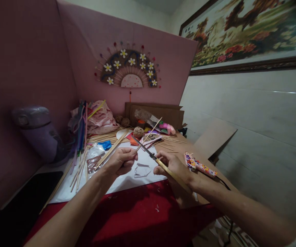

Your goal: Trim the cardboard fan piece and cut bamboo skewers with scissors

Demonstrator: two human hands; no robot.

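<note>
My left hand (pixel 124 160) is closed, pinching the lower end of a thin bamboo stick (pixel 153 129) that slants up to the right. My right hand (pixel 172 166) grips scissors (pixel 167 168) with a long yellowish handle. Their dark blades point up and left and cross the stick just beyond my left fingertips; whether they touch it I cannot tell. Below the hands a torn scrap of white paper (pixel 142 170) lies on the white sheet (pixel 122 183). More bamboo sticks (pixel 113 147) lie beside my left hand.
A flower-patterned glue gun (pixel 199 167) with a black cord lies right of my right hand. Twine (pixel 138 131), cardboard (pixel 155 115) and a pink cloth (pixel 101 118) crowd the back. A purple bottle (pixel 41 133) stands left. A flowered fan (pixel 131 68) hangs on the pink board.
</note>
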